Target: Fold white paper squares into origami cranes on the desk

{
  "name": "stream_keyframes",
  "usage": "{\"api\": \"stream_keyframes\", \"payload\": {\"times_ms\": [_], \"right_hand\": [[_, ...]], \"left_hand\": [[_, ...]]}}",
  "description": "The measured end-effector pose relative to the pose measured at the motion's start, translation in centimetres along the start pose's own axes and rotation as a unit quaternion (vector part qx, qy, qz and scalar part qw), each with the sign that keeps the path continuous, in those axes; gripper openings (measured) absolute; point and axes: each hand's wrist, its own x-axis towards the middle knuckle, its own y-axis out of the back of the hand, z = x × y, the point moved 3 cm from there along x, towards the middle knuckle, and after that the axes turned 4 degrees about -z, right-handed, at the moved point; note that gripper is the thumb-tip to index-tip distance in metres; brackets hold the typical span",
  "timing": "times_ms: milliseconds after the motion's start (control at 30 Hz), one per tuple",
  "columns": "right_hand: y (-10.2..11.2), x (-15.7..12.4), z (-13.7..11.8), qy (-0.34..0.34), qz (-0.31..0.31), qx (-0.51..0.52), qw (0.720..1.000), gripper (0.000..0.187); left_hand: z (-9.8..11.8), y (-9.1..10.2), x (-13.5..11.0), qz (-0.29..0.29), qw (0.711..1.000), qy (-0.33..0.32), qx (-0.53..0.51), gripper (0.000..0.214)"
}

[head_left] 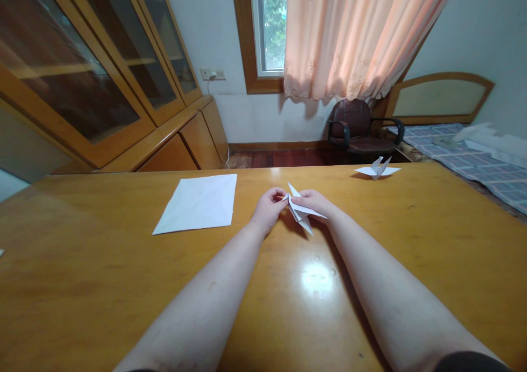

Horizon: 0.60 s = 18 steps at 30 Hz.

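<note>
A: where's the bird [306, 210] at?
B: mid surface [123, 289], left hand [267, 209] pinching its tip, right hand [316, 201] holding its side.
A: anything around it?
B: yep, paper [201, 204] off left, second bird [376, 170] far right.

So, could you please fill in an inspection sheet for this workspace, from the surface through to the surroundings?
Surface: glossy wooden table, with a bright reflection toward the near side.
Work items: folded white paper between the hands; flat white sheet to its left; paper bird by the far edge, right.
Clutter: small white item at the left picture edge, cut off; can't tell what.
Hands: left hand pinches one tip of the folded white paper; right hand grips its body.
Cables: plug in the wall socket; thin cord beside the cabinet.
Surroundings: window, curtain, armchair, bed.
</note>
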Motion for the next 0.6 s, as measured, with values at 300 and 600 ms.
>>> {"api": "stream_keyframes", "payload": {"times_ms": [300, 600], "right_hand": [[-0.05, -0.02, -0.11, 0.004, -0.003, -0.010, 1.000, 0.047], [0.01, 0.08, 0.14, 0.002, 0.001, 0.002, 1.000, 0.047]], "left_hand": [[0.02, -0.28, -0.12, -0.034, 0.997, 0.031, -0.069, 0.021], [-0.24, -0.11, 0.23, -0.003, 1.000, 0.013, 0.004, 0.025]]}}
